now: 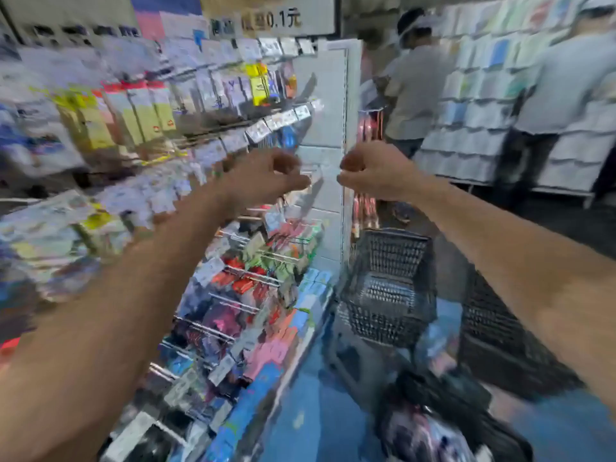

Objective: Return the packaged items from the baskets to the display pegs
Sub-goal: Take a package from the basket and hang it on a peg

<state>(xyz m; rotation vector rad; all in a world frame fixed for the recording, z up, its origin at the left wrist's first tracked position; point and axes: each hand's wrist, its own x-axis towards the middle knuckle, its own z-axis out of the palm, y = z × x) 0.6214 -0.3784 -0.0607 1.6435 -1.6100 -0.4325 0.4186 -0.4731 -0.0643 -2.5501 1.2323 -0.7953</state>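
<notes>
Both of your hands are raised at about 12 o'clock with fingers curled into a pinch: your left hand (pixel 266 176) and your right hand (pixel 373 171) face each other across a small gap, and a thin clear packet (pixel 311 176) seems to sit at the left fingertips, though blur hides whether either hand truly grips it. Behind them stands a white panel (pixel 325 105). Packaged items hang on the pegs (pixel 246 275) from 9 to 6 o'clock. One black basket (pixel 390 288) stands on the floor at 5 o'clock, and another basket (pixel 443 425) holding packets lies nearer you.
</notes>
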